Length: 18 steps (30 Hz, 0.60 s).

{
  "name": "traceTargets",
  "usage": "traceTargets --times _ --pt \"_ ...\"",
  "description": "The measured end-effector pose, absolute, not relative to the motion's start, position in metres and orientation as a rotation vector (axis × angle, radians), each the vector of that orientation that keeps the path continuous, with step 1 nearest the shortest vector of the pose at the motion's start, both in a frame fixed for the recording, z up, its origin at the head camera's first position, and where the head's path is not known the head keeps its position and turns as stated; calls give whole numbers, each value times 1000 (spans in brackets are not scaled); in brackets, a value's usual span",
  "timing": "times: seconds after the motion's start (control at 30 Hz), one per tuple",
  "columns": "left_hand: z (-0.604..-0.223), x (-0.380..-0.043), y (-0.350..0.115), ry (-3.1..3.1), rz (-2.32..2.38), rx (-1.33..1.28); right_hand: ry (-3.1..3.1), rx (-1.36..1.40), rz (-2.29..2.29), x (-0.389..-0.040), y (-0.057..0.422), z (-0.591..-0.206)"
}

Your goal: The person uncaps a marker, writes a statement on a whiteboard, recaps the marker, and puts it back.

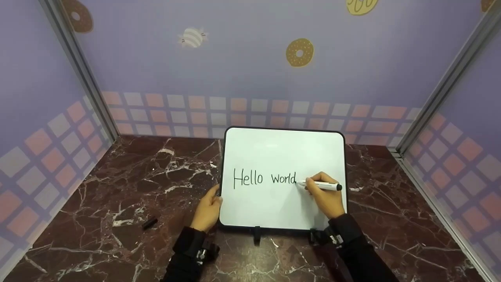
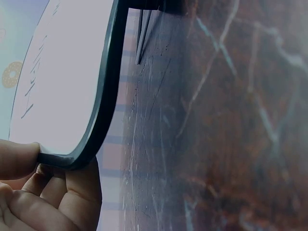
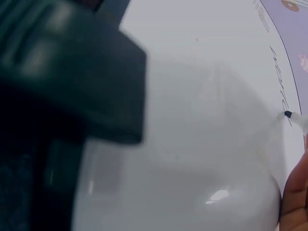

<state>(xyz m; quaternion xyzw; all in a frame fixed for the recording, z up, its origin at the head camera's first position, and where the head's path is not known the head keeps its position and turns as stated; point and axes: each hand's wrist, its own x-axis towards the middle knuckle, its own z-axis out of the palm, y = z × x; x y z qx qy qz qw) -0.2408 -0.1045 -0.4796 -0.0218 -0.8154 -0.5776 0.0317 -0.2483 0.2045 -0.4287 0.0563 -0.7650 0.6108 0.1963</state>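
Observation:
A whiteboard [image 1: 266, 211] with a black frame stands tilted back on the table, bearing the handwritten words "Hello world" in black. My left hand [image 1: 207, 209] grips its left edge; in the left wrist view the thumb lies on the front and the curled fingers [image 2: 79, 192] are behind the frame. A white marker [image 1: 323, 185] with a black end is pinched in my right hand [image 1: 328, 199]. Its dark tip [image 3: 288, 114] is at the last letter, "d", in the right wrist view. There, only part of the right hand shows at the right edge.
A black marker cap [image 1: 149, 223] lies on the dark red marble table [image 1: 98, 211], left of my left hand. Small black feet [image 1: 256, 235] stick out under the board's lower edge. Lilac walls [image 1: 242, 74] with pink and white squares enclose the table behind and at both sides.

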Motion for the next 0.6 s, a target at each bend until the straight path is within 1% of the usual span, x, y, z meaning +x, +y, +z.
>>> traceTargets --times 0.27,0.6 --pt "-481 -241 -104 -2511 -1772 -56 -2189 104 1687 -246 205 -429" --pt "-480 -242 -103 -2490 -1768 -42 -2111 145 1733 -247 207 -431"
